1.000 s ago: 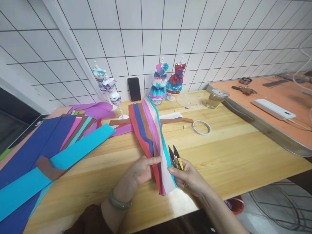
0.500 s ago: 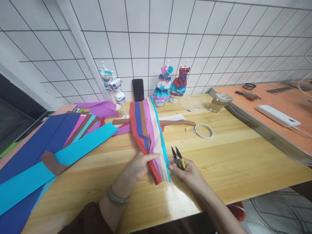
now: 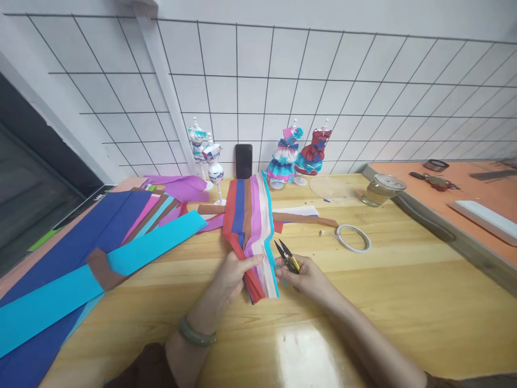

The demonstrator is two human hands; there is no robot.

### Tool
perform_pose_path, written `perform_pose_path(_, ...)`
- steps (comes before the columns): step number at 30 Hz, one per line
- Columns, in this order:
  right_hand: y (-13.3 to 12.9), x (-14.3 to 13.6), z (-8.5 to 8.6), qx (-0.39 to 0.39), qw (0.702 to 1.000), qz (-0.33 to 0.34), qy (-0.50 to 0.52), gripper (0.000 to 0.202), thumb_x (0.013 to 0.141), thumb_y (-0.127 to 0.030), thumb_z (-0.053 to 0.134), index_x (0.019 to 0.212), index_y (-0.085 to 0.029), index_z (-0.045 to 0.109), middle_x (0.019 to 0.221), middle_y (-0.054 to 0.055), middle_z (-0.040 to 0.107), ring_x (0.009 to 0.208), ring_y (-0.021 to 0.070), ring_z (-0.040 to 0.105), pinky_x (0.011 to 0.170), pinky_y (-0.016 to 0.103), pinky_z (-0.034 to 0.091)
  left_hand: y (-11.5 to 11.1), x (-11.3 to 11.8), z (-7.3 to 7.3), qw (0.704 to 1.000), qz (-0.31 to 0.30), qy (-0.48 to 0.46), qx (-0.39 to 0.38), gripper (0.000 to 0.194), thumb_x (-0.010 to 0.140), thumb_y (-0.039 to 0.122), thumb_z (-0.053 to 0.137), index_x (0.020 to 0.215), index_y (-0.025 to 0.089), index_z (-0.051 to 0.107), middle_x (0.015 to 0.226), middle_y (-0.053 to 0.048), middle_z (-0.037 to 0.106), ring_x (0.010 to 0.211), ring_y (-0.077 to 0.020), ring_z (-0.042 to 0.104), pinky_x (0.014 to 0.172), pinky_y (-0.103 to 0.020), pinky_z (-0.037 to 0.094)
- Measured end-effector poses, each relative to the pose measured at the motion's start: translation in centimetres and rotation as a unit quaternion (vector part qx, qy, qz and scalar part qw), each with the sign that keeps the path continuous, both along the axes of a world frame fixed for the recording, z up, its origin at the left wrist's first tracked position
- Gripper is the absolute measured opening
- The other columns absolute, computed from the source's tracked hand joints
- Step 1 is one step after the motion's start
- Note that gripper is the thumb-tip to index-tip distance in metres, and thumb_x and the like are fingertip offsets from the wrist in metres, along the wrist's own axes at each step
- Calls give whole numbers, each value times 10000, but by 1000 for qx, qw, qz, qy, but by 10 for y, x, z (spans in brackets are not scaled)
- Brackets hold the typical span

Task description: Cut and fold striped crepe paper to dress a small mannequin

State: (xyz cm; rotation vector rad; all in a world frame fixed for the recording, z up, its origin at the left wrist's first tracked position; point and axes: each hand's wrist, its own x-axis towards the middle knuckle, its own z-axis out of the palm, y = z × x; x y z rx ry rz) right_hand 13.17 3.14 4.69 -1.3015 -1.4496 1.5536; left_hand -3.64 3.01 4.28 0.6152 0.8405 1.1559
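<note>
My left hand point(image 3: 234, 272) is closed around a striped strip of crepe paper point(image 3: 255, 215), its thumb lying across the front. Red, blue, brown, purple, cream and turquoise bands run along the strip's length. At the turquoise edge, my right hand point(image 3: 305, 275) has its fingertips against the paper while it holds a pair of thread snips point(image 3: 288, 256). The snips' dark blades point up and away from me and stand apart. A tiny turquoise scrap point(image 3: 285, 282) shows below the right fingertips.
On the left lie coloured paper sheets point(image 3: 97, 231) and a folded turquoise strip point(image 3: 157, 242). Small dress forms point(image 3: 215, 164), paper dresses point(image 3: 283, 161) and a phone point(image 3: 243, 161) stand along the wall. A tape roll point(image 3: 354, 238) and a lidded glass point(image 3: 383, 189) are on the right.
The view has tilted up and shifted left, so the background sits lower and further right. Both hands keep their hold on the striped paper and the snips.
</note>
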Motion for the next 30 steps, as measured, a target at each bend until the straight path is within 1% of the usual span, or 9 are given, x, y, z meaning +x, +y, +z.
perform_pose_path(3,4,-3,-3,3,1000,15,10,313,635,-414,668,770,-145,584,537,-50,497,397,41,311,388,195,242,0,-3,0,1000,-17,-9,0,472,606,153,726,1052,133,573,947,-91,665,859,-231,616,821,-386,464)
perform_pose_path(7,4,-5,-9,30,998,37,30,277,673,-411,638,649,-147,559,503,-60,419,429,46,296,410,194,233,0,-2,-1,997,-62,-46,-15,473,620,157,719,1069,129,571,988,-116,654,924,-246,601,869,-390,431)
perform_pose_path(10,3,-3,-12,18,999,35,33,282,677,-416,639,661,-149,552,506,-62,411,432,47,293,410,192,230,0,0,0,996,-63,-62,-31,465,620,181,721,1059,138,575,955,-113,664,901,-255,610,855,-404,435)
perform_pose_path(12,2,-2,-14,1,999,22,33,286,667,-422,651,708,-153,564,499,-69,407,412,44,289,403,192,230,1,1,1,997,-37,-55,-27,461,624,195,719,1058,142,575,934,-100,668,871,-244,615,838,-393,444)
perform_pose_path(16,0,0,-13,-25,999,11,23,299,656,-440,661,723,-161,577,457,-80,375,376,44,277,392,198,228,3,3,-1,998,55,-22,-23,501,615,199,724,1086,170,557,895,-51,670,817,-203,619,809,-342,461)
perform_pose_path(20,-3,-1,-9,-4,1000,30,1,279,689,-431,636,694,-156,587,471,-61,418,409,55,304,419,201,249,4,3,-2,994,110,-2,-17,465,607,213,728,1045,187,574,866,-23,671,794,-183,620,784,-304,465)
perform_pose_path(25,-4,-2,-8,53,997,55,-2,260,725,-407,604,662,-155,602,619,-2,581,583,110,477,563,221,348,5,0,-3,992,125,-2,-2,469,595,221,731,1037,203,576,876,-12,675,808,-179,619,755,-287,472)
perform_pose_path(27,-4,-2,-10,43,998,52,-6,263,734,-422,590,692,-163,610,645,6,614,567,112,487,542,221,347,6,-2,-4,991,133,5,12,491,596,215,730,1058,208,563,918,-15,673,845,-185,617,771,-287,470)
perform_pose_path(30,-3,-1,-15,16,999,30,-12,297,734,-463,578,756,-169,612,694,18,636,461,87,427,438,217,297,8,-5,-9,987,155,43,28,518,589,207,735,1073,188,552,976,-37,663,910,-206,602,802,-293,462)
